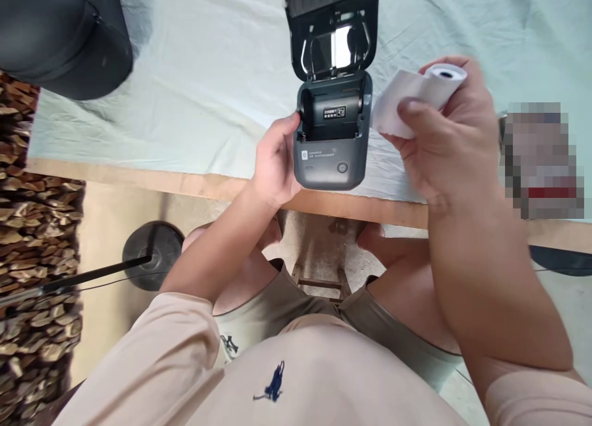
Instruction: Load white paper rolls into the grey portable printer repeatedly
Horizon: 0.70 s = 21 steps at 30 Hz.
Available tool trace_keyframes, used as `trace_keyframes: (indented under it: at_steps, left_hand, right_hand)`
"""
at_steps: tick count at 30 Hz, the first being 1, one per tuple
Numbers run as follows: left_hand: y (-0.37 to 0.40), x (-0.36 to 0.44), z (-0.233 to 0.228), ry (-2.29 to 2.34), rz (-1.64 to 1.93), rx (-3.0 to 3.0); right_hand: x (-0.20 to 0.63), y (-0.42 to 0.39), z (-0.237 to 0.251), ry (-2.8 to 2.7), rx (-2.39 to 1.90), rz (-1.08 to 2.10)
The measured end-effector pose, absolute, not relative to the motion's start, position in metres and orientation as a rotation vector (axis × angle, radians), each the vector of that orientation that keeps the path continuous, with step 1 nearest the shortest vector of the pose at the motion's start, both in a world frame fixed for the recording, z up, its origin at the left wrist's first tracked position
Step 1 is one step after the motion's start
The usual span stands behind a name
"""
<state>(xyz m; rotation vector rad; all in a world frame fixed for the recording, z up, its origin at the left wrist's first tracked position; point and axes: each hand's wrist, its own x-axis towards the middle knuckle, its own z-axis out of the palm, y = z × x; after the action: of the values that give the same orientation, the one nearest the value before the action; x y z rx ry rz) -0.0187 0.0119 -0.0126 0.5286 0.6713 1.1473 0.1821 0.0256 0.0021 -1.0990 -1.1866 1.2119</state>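
A dark grey portable label printer [330, 164] has its lid [333, 31] swung up, and the paper bay inside shows a small printed label on its floor. My left hand [277, 161] grips the printer by its left side, thumb at the bay's edge. To the right of the printer, my right hand [456, 127] holds a roll of white paper [407, 99] with a loose end hanging toward the printer. The roll's dark core faces up. Some of my right fingers are hidden behind the paper.
A pale cloth [208, 105] covers the table, whose wooden edge [198, 185] runs in front of me. A black bag-like object [69, 37] stands at the upper left. A pixelated item [543, 161] lies at the right. Stacked firewood [39, 259] and a round black stand base [152, 253] are at left.
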Motion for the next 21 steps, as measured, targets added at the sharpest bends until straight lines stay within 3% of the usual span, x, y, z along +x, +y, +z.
trace_keyframes:
  at_steps: [7, 13, 16, 18, 21]
  left_hand:
    - [0.011, -0.024, -0.004, 0.728, 1.166, 0.518]
    - [0.015, -0.024, -0.014, 0.678, 1.133, 0.545]
    - [0.016, -0.024, -0.017, 0.722, 1.13, 0.557]
    - [0.016, -0.024, -0.018, 0.728, 1.122, 0.565]
    - [0.016, -0.025, -0.018, 0.686, 1.105, 0.589]
  right_hand:
    - [0.174, 0.021, -0.006, -1.507, -1.454, 0.761]
    - [0.174, 0.007, -0.002, -1.674, -1.575, 0.633]
    - [0.185, -0.003, 0.018, -1.655, -1.297, 0.216]
    - [0.203, 0.0, 0.021, -1.538, -1.374, -0.114]
    - [0.238, 0.02, 0.0, -1.502, -1.746, -0.126]
